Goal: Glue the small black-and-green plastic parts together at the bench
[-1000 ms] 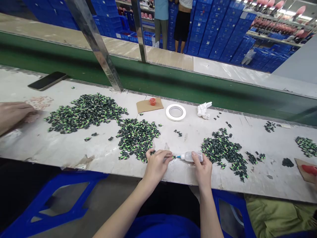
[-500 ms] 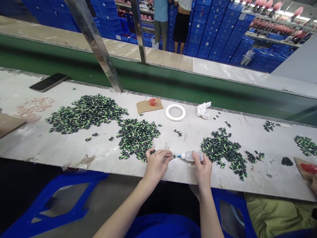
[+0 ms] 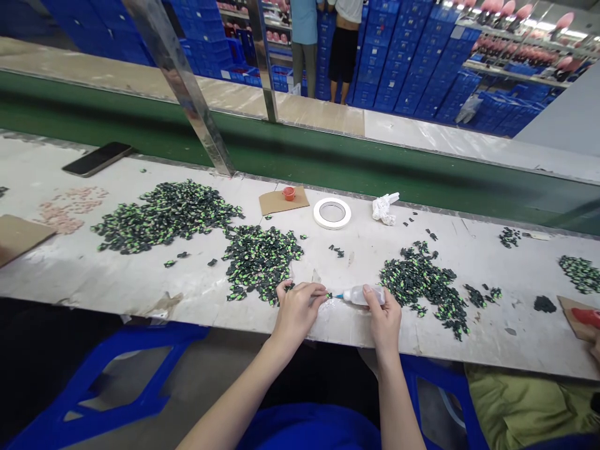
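Note:
My left hand (image 3: 300,306) pinches a small black-and-green piece (image 3: 329,295) between thumb and fingertips, just above the table. From the right, my right hand (image 3: 385,315) grips a clear squeeze bottle (image 3: 359,295), held sideways. Its blue nozzle (image 3: 338,296) points left, close to the pinched piece; whether the two touch I cannot tell. Beside my left hand lies a heap of black-and-green pieces (image 3: 260,259). Another heap of such pieces (image 3: 422,281) spreads to the right of my right hand.
A larger heap (image 3: 164,215) lies left, near pink pieces (image 3: 70,209) and a phone (image 3: 97,159). Behind my hands are a tape roll (image 3: 332,213), a red cup (image 3: 288,194) on cardboard and crumpled tissue (image 3: 385,207). Another person's hand (image 3: 594,350) shows at the right edge.
Both my hands keep almost the same pose, with the nozzle slightly farther from the piece. The view has shifted very slightly. At the right edge, the other person's hand has moved a little.

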{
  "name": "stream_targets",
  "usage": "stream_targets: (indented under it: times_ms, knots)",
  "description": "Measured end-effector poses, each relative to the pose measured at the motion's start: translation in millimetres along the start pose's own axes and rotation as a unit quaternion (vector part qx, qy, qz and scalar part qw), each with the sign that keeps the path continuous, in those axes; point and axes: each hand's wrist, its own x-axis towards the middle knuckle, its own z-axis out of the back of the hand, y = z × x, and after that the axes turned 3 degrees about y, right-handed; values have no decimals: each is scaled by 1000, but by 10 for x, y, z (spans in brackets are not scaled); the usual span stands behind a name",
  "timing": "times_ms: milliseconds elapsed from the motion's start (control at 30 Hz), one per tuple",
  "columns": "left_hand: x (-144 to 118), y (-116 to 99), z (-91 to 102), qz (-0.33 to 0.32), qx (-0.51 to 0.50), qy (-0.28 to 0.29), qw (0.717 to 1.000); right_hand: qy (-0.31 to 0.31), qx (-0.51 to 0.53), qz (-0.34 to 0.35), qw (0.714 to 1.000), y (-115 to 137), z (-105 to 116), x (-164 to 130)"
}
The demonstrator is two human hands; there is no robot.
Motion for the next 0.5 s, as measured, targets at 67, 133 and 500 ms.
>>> stream_targets:
  times_ms: [67, 133, 500]
  knots:
    - [3, -11, 4, 2, 5, 4, 1000, -7, 30, -8, 999, -39, 22, 13]
    - [12, -29, 21, 7, 8, 14, 1000, -27, 65, -10, 997, -68, 45, 23]
    - [574, -37, 288, -77, 109, 95, 987, -26, 43, 47, 998, -50, -85, 172]
